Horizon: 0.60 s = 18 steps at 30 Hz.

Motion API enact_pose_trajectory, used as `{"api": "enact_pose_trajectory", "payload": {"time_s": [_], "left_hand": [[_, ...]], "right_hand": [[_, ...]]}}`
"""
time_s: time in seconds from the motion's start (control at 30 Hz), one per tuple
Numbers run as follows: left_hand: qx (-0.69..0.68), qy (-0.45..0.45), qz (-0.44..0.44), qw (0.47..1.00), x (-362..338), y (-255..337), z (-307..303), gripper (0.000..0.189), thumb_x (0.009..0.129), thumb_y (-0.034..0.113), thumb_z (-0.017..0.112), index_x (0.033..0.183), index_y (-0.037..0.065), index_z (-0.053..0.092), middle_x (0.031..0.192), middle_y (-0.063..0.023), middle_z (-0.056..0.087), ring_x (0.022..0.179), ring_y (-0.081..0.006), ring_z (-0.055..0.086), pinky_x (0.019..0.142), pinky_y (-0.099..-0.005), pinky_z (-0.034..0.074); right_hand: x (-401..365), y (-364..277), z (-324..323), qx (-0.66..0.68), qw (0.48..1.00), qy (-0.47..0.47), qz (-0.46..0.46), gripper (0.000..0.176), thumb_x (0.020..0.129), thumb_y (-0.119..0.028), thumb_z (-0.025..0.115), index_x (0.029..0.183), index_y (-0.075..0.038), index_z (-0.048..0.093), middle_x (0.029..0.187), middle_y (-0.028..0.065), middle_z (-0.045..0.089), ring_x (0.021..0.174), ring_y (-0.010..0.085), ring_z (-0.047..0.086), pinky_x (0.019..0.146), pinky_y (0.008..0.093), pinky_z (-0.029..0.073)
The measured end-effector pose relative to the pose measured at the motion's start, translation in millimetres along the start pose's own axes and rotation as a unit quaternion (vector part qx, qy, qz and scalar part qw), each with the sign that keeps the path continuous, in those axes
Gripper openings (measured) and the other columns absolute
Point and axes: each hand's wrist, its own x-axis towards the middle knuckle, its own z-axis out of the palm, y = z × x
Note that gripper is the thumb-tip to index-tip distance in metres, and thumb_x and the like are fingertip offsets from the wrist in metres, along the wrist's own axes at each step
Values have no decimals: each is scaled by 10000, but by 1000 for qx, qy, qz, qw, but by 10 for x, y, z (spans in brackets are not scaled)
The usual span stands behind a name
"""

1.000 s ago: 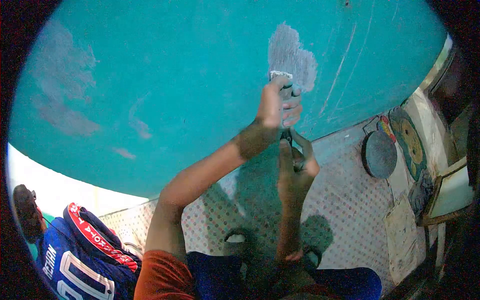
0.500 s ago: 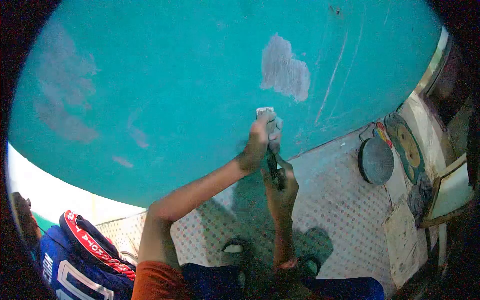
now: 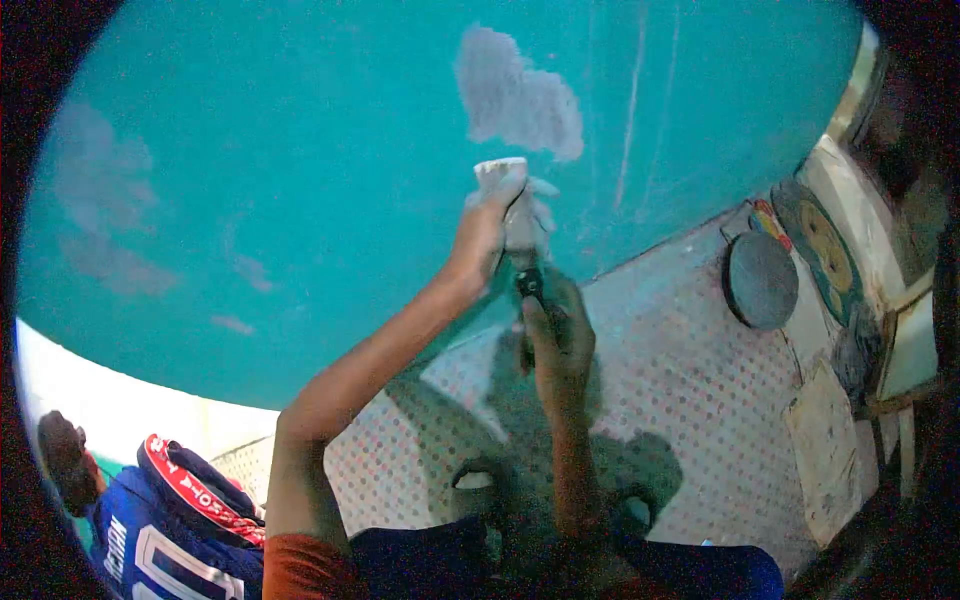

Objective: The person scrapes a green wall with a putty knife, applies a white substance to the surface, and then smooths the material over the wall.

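Note:
A putty knife (image 3: 521, 235) with a dark handle and a white-coated blade points up toward the teal wall. My right hand (image 3: 560, 340) is wrapped round its handle. Higher up, my left hand (image 3: 492, 225) is closed about the blade, its fingers smeared with whitish paste. White material lies along the blade's top edge. Just above the blade, a grey-white patch (image 3: 522, 105) covers part of the teal wall (image 3: 330, 180). Part of the blade is hidden by my left fingers.
A dotted tile floor (image 3: 690, 400) lies below the wall. At the right are a round dark pan-like object (image 3: 762, 281), a patterned oval piece (image 3: 822, 245) and a wooden-framed item (image 3: 912, 345). At lower left is a person in a blue shirt (image 3: 165, 530).
Both hands and the putty knife have shifted slightly up and left in view. The blade shows more fully now. The wall patch also appears further left and higher as the view has turned.

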Motion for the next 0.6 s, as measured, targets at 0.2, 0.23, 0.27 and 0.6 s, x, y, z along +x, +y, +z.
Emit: {"api": "enact_pose_trajectory", "payload": {"time_s": [0.2, 0.23, 0.27, 0.6], "left_hand": [[31, 66, 38, 997, -61, 129, 77, 409, 882, 393, 432, 850, 26, 608, 556, -23, 517, 410, -131, 458, 369, -274, 370], [21, 79, 35, 996, -91, 149, 108, 408, 879, 391, 436, 847, 23, 608, 543, -19, 507, 394, -130, 445, 358, -271, 357], [11, 91, 33, 995, -141, 175, 142, 407, 875, 390, 440, 843, 21, 609, 529, -16, 497, 379, -129, 431, 347, -267, 343], [-64, 66, 20, 996, -149, 253, 203, 379, 850, 393, 452, 842, 50, 612, 488, 16, 430, 341, -102, 361, 309, -256, 258]], "right_hand": [[-1, 61, 209, -146, 962, 57, -222, 322, 848, -157, 576, 1124, 2, 529, 935, 67, 596, 755, 78, 525, 635, 214, 436], [-31, 28, 233, -162, 958, 61, -231, 328, 848, -151, 574, 1132, 6, 524, 961, 71, 594, 796, 81, 526, 675, 216, 440], [-72, 10, 249, -156, 961, 59, -220, 330, 848, -147, 573, 1132, 12, 523, 972, 76, 593, 817, 91, 529, 696, 223, 441], [-94, -70, 281, -144, 962, 70, -223, 298, 847, -103, 567, 1119, 16, 541, 788, 4, 579, 605, 24, 416, 514, 178, 335]]}}
